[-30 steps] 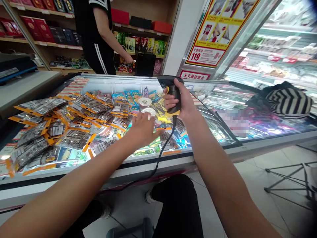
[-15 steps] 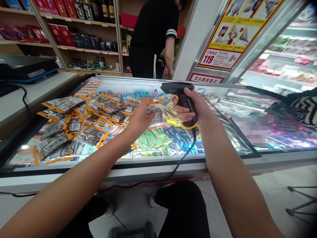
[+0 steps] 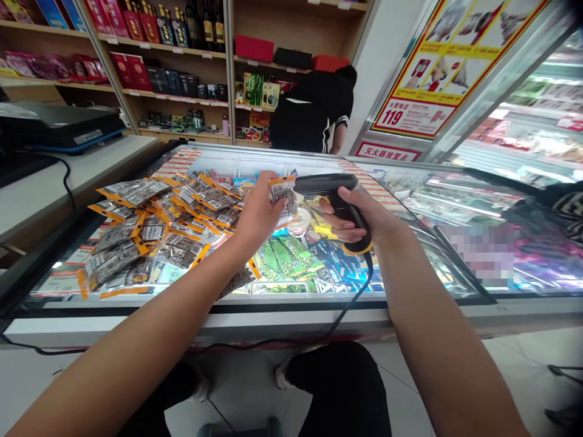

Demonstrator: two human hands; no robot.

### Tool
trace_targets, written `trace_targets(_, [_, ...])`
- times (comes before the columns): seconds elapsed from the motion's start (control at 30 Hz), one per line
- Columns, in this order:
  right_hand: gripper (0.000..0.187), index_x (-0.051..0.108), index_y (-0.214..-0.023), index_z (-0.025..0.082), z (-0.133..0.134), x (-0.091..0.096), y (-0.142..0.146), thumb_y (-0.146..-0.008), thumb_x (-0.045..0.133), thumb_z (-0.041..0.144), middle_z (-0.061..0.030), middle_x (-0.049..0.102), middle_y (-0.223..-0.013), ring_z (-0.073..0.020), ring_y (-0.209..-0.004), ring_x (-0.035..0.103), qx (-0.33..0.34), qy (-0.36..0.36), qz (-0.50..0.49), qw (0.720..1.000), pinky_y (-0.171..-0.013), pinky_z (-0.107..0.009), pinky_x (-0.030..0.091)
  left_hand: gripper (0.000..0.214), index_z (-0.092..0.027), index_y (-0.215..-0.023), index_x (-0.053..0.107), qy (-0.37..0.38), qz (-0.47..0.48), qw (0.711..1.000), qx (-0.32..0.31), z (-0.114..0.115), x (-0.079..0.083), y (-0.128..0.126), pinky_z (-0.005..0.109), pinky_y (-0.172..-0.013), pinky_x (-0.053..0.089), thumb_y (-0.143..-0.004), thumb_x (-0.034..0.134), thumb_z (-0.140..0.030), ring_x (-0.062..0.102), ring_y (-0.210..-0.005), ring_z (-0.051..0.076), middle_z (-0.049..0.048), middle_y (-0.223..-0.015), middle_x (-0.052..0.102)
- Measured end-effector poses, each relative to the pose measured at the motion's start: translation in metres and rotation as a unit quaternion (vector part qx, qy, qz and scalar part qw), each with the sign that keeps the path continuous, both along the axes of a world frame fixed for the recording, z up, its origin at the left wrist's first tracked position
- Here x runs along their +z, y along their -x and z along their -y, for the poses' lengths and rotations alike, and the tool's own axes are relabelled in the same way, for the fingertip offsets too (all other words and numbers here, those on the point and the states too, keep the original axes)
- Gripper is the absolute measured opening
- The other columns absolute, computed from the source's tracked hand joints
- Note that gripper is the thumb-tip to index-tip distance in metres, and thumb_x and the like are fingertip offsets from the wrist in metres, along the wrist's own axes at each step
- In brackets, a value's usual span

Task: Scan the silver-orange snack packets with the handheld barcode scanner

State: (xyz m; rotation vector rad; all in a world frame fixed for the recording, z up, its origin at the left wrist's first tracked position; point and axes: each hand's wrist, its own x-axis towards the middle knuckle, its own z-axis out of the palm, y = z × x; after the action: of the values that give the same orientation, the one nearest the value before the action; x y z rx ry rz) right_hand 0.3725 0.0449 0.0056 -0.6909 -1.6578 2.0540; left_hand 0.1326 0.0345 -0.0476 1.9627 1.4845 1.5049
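My left hand (image 3: 260,209) is closed on a small snack packet (image 3: 286,197) with orange edges and a printed label, held above the glass top of a chest freezer (image 3: 150,312). My right hand (image 3: 359,218) wraps round the handle of a black barcode scanner (image 3: 325,183) with a yellow trim. The scanner's head points left at the packet, close to it. From the handle's base a black cable (image 3: 350,300) runs down over the freezer's front edge. To the left of my left hand lies a heap of similar orange-edged packets (image 3: 182,249) on the glass.
Coloured bags (image 3: 291,255) show through the glass. A black scale-like device (image 3: 59,127) stands on a white counter (image 3: 132,149) at left. Beyond the freezer, a person in black (image 3: 310,112) bends by shelves with bottles (image 3: 207,27) and boxes. A fire-safety poster (image 3: 437,67) hangs at right.
The scanner has tipped and its head is now closer to the packet in my left hand. The person behind the freezer has bent lower. My view has shifted slightly left.
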Motion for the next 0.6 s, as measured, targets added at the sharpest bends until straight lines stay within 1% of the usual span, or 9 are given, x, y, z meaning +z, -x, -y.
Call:
trace_targets(0.07, [0.048,0.056,-0.09,0.022,0.001,0.002,0.0,-0.089,0.07,0.068,0.0085,0.043,-0.054,-0.0037,-0.034,0.025,-0.028,-0.013,0.012,0.999,-0.033,-0.018,0.024,0.042,-0.024,-0.13,0.051,-0.004,-0.01,1.0,-0.002,-0.001,0.001,0.003,0.034,-0.075,0.052,-0.091,0.065,-0.016,0.062,-0.073,0.017,0.0051,-0.1,0.067])
trace_targets(0.1, [0.05,0.057,-0.09,0.022,0.0,0.003,0.001,-0.087,0.071,0.07,0.0074,0.045,-0.054,-0.0053,-0.035,0.03,-0.056,-0.025,0.019,0.998,-0.033,-0.02,0.027,0.045,-0.024,-0.135,0.05,-0.004,-0.019,1.0,0.0,-0.001,0.003,0.005,0.035,-0.077,0.052,-0.092,0.062,-0.016,0.064,-0.076,0.019,0.0062,-0.1,0.068])
trace_targets(0.2, [0.055,0.06,-0.09,0.023,-0.007,0.003,-0.001,-0.084,0.069,0.076,0.0012,0.056,-0.056,-0.0135,-0.043,0.052,-0.202,-0.068,0.04,0.976,-0.041,-0.025,0.043,0.064,-0.02,-0.153,0.041,0.02,-0.061,0.997,0.046,0.0,0.016,0.018,0.042,-0.087,0.053,-0.092,0.056,-0.017,0.068,-0.089,0.027,0.0107,-0.099,0.07])
trace_targets(0.27, [0.056,0.061,-0.09,0.023,-0.019,-0.002,-0.005,-0.085,0.065,0.079,-0.0024,0.061,-0.057,-0.0194,-0.052,0.063,-0.33,-0.097,0.066,0.937,-0.048,-0.029,0.051,0.075,-0.016,-0.161,0.033,0.054,-0.098,0.989,0.099,0.002,0.027,0.03,0.044,-0.092,0.053,-0.09,0.057,-0.018,0.069,-0.097,0.031,0.013,-0.099,0.072])
trace_targets(0.37, [0.054,0.063,-0.088,0.024,-0.039,-0.012,-0.02,-0.086,0.065,0.078,-0.0041,0.064,-0.057,-0.0243,-0.06,0.07,-0.488,-0.148,0.117,0.852,-0.056,-0.034,0.057,0.078,-0.013,-0.164,0.027,0.097,-0.184,0.967,0.147,0.005,0.042,0.051,0.045,-0.096,0.052,-0.092,0.054,-0.021,0.068,-0.104,0.032,0.0161,-0.104,0.074])
trace_targets(0.43, [0.052,0.064,-0.085,0.023,-0.049,-0.018,-0.032,-0.087,0.066,0.075,-0.0051,0.066,-0.058,-0.0257,-0.063,0.073,-0.534,-0.167,0.155,0.814,-0.06,-0.035,0.059,0.069,-0.01,-0.161,0.034,0.116,-0.268,0.938,0.184,0.006,0.046,0.064,0.052,-0.099,0.051,-0.095,0.049,-0.022,0.066,-0.113,0.037,0.0224,-0.12,0.07])
trace_targets(0.47, [0.05,0.064,-0.084,0.023,-0.051,-0.02,-0.036,-0.088,0.067,0.073,-0.0059,0.067,-0.06,-0.0257,-0.066,0.074,-0.541,-0.164,0.177,0.806,-0.06,-0.034,0.059,0.063,-0.01,-0.157,0.041,0.12,-0.303,0.923,0.205,0.007,0.047,0.068,0.057,-0.101,0.049,-0.095,0.048,-0.023,0.063,-0.12,0.04,0.0253,-0.129,0.066])
trace_targets(0.53, [0.047,0.065,-0.081,0.022,-0.052,-0.024,-0.039,-0.091,0.067,0.068,-0.0069,0.07,-0.064,-0.0241,-0.069,0.074,-0.536,-0.136,0.209,0.806,-0.059,-0.031,0.058,0.051,-0.012,-0.145,0.055,0.11,-0.345,0.901,0.238,0.009,0.047,0.072,0.064,-0.105,0.044,-0.096,0.049,-0.025,0.054,-0.133,0.047,0.028,-0.144,0.056])
trace_targets(0.6, [0.044,0.065,-0.081,0.022,-0.052,-0.027,-0.033,-0.094,0.066,0.064,-0.0063,0.071,-0.067,-0.0207,-0.068,0.073,-0.529,-0.092,0.195,0.821,-0.056,-0.028,0.057,0.044,-0.015,-0.138,0.061,0.073,-0.356,0.901,0.236,0.011,0.046,0.066,0.066,-0.11,0.038,-0.097,0.049,-0.026,0.045,-0.141,0.047,0.0258,-0.155,0.049])
